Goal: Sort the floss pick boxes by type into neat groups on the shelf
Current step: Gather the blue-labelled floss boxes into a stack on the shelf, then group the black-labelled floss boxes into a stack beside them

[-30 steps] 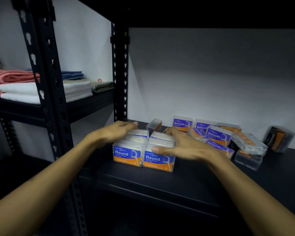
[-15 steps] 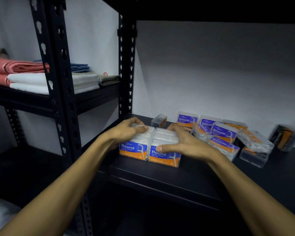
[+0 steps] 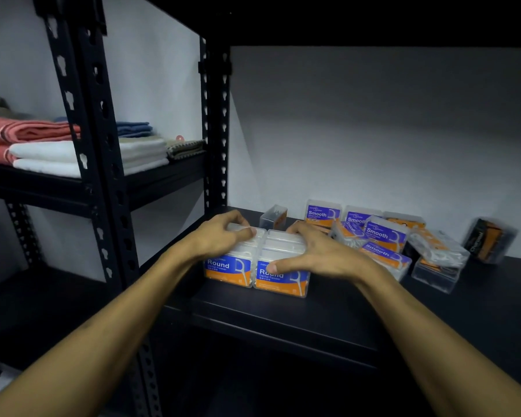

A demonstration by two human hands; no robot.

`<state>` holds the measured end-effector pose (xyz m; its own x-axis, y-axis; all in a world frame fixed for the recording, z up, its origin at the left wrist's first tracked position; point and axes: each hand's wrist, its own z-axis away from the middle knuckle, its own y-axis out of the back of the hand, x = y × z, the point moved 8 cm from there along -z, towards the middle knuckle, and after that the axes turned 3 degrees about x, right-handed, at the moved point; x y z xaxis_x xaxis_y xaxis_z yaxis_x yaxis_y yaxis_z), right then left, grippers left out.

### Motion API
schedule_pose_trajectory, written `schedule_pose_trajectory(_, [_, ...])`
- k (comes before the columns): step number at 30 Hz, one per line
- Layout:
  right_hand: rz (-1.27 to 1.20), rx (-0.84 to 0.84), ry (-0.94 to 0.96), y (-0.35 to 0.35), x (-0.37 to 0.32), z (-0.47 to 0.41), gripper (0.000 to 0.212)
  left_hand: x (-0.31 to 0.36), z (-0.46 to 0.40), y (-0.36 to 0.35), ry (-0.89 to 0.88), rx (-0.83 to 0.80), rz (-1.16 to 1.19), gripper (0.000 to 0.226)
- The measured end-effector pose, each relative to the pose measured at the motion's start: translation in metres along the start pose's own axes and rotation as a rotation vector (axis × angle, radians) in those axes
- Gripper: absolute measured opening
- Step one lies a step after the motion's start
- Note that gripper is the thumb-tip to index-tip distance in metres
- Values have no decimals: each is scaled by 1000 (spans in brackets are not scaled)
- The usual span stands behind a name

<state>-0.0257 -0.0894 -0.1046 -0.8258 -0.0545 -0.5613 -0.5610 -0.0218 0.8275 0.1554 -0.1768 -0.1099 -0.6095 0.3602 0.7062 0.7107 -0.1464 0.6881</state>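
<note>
Under the left hand (image 3: 220, 236) and right hand (image 3: 319, 251), the tops of the Round boxes (image 3: 254, 260) are covered; behind the right hand, the Smooth boxes (image 3: 373, 233) overlap (count unclear), and the dark box (image 3: 487, 240) farthest right is blurred

Under both hands the Round boxes (image 3: 254, 266) are clear glossy plastic with printed paper labels, on a matt black shelf (image 3: 328, 320) with painted metal posts (image 3: 103, 182); left of them lie soft cloth towels (image 3: 88, 152).
</note>
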Motion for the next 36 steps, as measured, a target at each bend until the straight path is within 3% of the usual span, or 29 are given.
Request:
schedule_pose_trajectory(4, [-1,7,17,1,-2,3,70,9,4,7,-48,58,-161,30])
schedule_pose_trajectory(8, [-24,78,46,3,-3,13,108,23,10,17,-129,128,-367,60])
schedule_pose_trajectory(10, [-201,199,64,15,5,19,99,32,12,24,-125,198,-344,71])
schedule_pose_trajectory(13, [-407,484,28,48,39,22,55,51,6,29,-124,254,-235,69])
schedule_pose_trajectory(16, [-289,667,-23,62,73,22,37,70,-12,19,-123,210,-197,58])
schedule_pose_trajectory(21, [177,496,105,38,76,-2,55,82,-53,-14,-65,65,-250,52])
schedule_pose_trajectory(25, [540,396,110,28,70,-26,52,77,-83,-40,5,-20,-388,63])
schedule_pose_trajectory(32, [540,369,77,38,83,-30,54,60,-123,-45,38,-24,-479,36])
schedule_pose_trajectory(36, [492,351,68,40,83,-34,46,64,-126,-42,-1,-32,-365,44])
